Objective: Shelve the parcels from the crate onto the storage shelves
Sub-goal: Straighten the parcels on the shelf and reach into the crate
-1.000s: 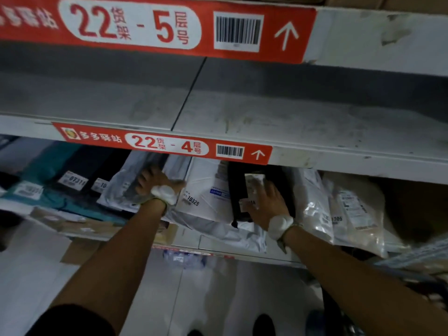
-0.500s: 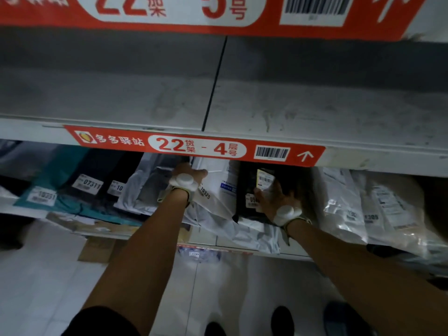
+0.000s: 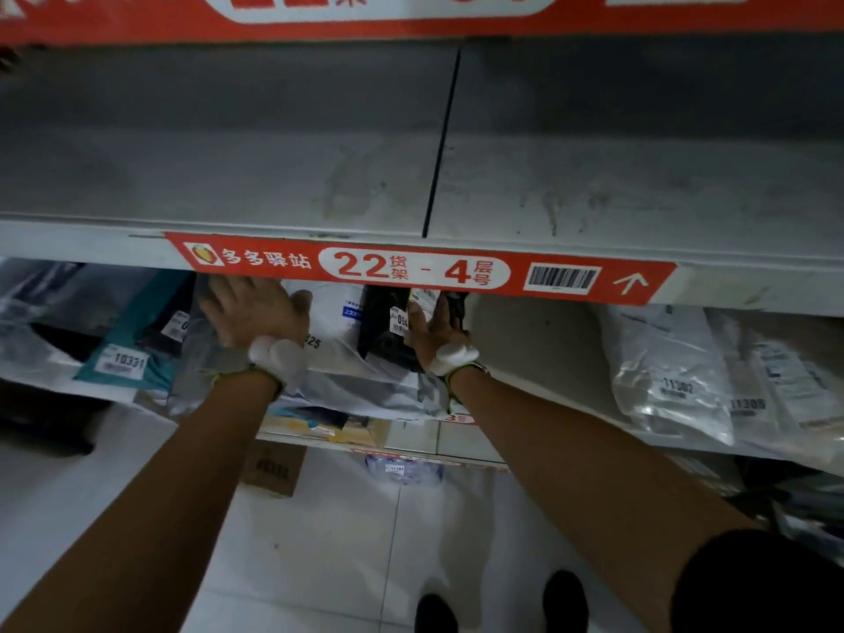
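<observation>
The danger I see is at the front edge of the shelf [image 3: 548, 358] under the red strip [image 3: 411, 271] marked 22-4: the soft bags there lean forward and the lower end of the white parcel [image 3: 333, 322] hangs a little over the edge, so one strong push could make it slide down to the floor. The black parcel [image 3: 381, 326] stands almost upright with the white parcel against its left side, while to the right of it there is bare shelf and the clear bags [image 3: 671, 372] are well apart. If the person lets it go without support, I think it may fall over to the right, or slip forward, and its label would no longer face out. The right hand [image 3: 438, 333] grasps this black parcel at its right edge, with the thumb on the front beside the white label and the other fingers going behind it; how far they reach I cannot see, because the strip hides them. The left hand [image 3: 255, 312] is released and flat, its fingers spread, and it presses on the grey parcel [image 3: 201, 358], just beside the teal parcel [image 3: 132, 340], holding the row back.
</observation>
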The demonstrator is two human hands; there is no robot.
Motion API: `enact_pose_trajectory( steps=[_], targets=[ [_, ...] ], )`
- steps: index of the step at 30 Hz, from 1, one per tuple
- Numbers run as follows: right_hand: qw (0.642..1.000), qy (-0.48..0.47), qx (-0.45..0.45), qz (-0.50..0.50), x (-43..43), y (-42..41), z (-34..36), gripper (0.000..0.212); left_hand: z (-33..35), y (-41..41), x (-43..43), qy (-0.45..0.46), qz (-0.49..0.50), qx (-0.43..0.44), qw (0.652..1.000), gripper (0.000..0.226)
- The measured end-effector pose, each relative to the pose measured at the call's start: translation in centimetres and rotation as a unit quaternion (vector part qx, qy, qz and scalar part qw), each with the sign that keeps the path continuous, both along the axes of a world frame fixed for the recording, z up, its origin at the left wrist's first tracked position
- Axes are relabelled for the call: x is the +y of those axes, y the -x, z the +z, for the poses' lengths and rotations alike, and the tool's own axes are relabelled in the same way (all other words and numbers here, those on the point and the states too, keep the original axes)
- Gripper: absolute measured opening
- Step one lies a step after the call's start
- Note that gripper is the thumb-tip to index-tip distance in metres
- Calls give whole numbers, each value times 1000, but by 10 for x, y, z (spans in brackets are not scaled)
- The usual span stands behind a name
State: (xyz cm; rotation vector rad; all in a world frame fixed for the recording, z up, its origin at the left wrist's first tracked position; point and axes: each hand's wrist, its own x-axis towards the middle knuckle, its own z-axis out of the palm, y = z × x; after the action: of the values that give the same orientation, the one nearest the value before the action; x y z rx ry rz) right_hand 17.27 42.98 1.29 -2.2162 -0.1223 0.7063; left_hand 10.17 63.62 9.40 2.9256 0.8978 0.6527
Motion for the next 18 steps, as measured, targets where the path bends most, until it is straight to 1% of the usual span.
enact_pose_trajectory(
  steps=[1, 2, 3, 4, 5, 6, 7, 8, 9, 10, 11, 12, 13, 14, 15, 16, 17, 18],
  targets=[
    [999, 35, -8, 26, -11, 3, 10, 68, -4, -1, -18, -61, -57, -24, 996, 78],
    [996, 68, -19, 57, -7, 5, 15, 61, -10, 1, -29, -87, -116, -21, 989, 75],
    [994, 85, -30, 67, -14, 5, 19, 58, -17, -4, -51, -65, -176, 5, 982, 73],
    [992, 88, -41, 82, -19, 5, 22, 58, -25, -10, -68, -15, -221, 53, 974, 74],
    [989, 94, -47, 101, -25, 9, 26, 61, -30, -15, -85, 32, -241, 107, 964, 76],
    [985, 97, -56, 133, -34, 9, 25, 64, -36, -21, -96, 70, -243, 152, 956, 80],
    [983, 94, -64, 145, -48, 9, 28, 67, -40, -28, -106, 97, -233, 175, 952, 87],
    [980, 98, -90, 146, -56, 12, 32, 70, -42, -28, -106, 112, -207, 180, 955, 92],
    [972, 142, -143, 122, -84, 13, 38, 70, -44, -32, -118, 123, -193, 175, 957, 95],
    [947, 213, -215, 107, -102, 12, 42, 72, -43, -32, -117, 126, -173, 171, 962, 96],
    [918, 286, -261, 84, -128, 12, 45, 77, -43, -32, -121, 131, -161, 169, 963, 97],
    [895, 348, -271, 67, -156, 8, 52, 86, -43, -32, -124, 135, -153, 166, 965, 96],
    [886, 399, -233, 40, -187, 1, 47, 97, -44, -31, -126, 137, -152, 165, 965, 95],
    [886, 422, -191, 1, -214, -6, 41, 107, -44, -30, -127, 143, -152, 166, 964, 94],
    [902, 407, -139, -37, -238, -9, 37, 114, -45, -30, -127, 150, -149, 166, 963, 92],
    [932, 338, -97, -88, -256, -13, 37, 113, -46, -30, -126, 156, -146, 167, 963, 91],
    [964, 217, -74, -132, -271, -13, 37, 104, -46, -29, -125, 157, -146, 168, 962, 90],
    [970, 186, -71, -140, -281, -10, 37, 91, -46, -28, -124, 155, -147, 168, 962, 89]
  ],
)
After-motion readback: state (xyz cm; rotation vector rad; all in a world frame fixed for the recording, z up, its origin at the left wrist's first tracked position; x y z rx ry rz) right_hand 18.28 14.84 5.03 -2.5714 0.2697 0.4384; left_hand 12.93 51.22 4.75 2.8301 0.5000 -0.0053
